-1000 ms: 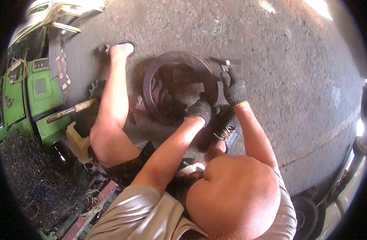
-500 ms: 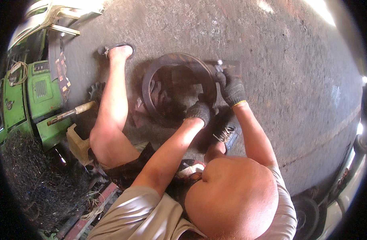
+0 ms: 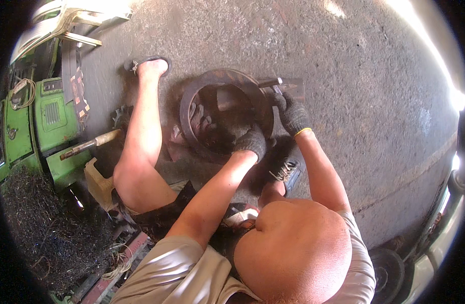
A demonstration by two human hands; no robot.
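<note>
Meanwhile, little had changed over the last second: the person sat low on the concrete floor (image 3: 374, 66) with the rusty metal ring (image 3: 223, 81) lying flat between the legs, and it had not shifted from its spot. The left hand (image 3: 251, 143), in a dark glove, rested closed over the near rim of the ring, pressing it down, just as it had a second before. The right hand (image 3: 292, 112), also gloved, was wrapped around a small metal tool (image 3: 271, 83) at the far right edge of the ring; that hand had crept a touch further up along the rim, the tool's tip touching the ring where a flat dark plate (image 3: 291, 87) lay just beside it. To my eye the work was holding at the same place, one hand steadying, the other working the edge. A bare foot in a sandal (image 3: 147, 65) stayed planted beyond the ring, and a wooden-handled hammer (image 3: 90, 143) lay untouched near the green machine (image 3: 52, 119) on the left
</note>
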